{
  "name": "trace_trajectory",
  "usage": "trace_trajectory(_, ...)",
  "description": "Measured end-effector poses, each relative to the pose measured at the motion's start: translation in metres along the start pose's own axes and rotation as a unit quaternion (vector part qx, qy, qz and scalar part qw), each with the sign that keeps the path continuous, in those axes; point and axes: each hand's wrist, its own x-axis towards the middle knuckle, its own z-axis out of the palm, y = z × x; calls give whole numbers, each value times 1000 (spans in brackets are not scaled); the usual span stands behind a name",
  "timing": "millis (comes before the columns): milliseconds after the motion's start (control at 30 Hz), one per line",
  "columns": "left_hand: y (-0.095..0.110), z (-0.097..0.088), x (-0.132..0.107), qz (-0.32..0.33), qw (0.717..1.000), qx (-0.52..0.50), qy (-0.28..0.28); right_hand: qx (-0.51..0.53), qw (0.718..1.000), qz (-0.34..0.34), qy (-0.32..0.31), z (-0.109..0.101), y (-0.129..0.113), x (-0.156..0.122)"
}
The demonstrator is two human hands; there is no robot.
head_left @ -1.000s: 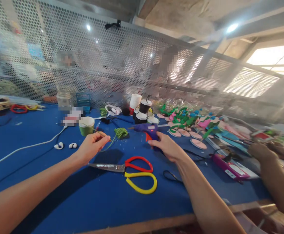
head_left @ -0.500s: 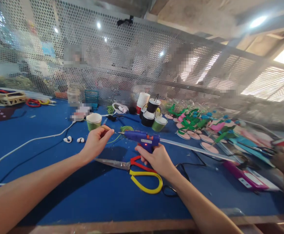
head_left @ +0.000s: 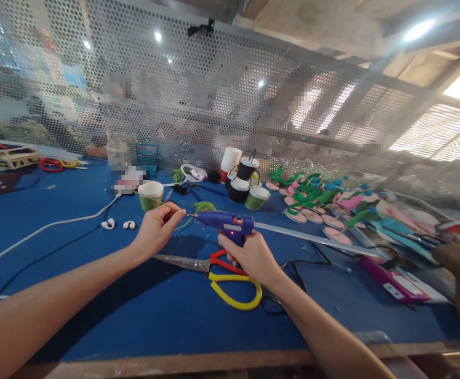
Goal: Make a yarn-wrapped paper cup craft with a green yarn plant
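- Left hand point(head_left: 157, 226), just left of centre: fingertips pinched on a thin strand point(head_left: 158, 200), too fine to make out properly.
- Right hand point(head_left: 253, 252) has its fingers wrapped round the grip of a blue glue gun point(head_left: 226, 222), mid-frame, nozzle pointing left, right by the left fingertips. Little red light's on.
- Clear glue stick point(head_left: 312, 236) pokes out the back, towards the right of the frame.
- Big scissors point(head_left: 204, 265) lie below the gun, red and yellow handles.
- Green yarn point(head_left: 205, 206) sits just behind the nozzle; a green cup point(head_left: 151, 199) is behind the left hand.
- Someone else's hand point(head_left: 453, 258) at the right edge, blurry, can't tell its grip.
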Motion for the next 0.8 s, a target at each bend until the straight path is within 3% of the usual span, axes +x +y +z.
trace_trajectory(800,-3,-1,2,16,1000,11,3,-42,999,-11,4,0,4,1)
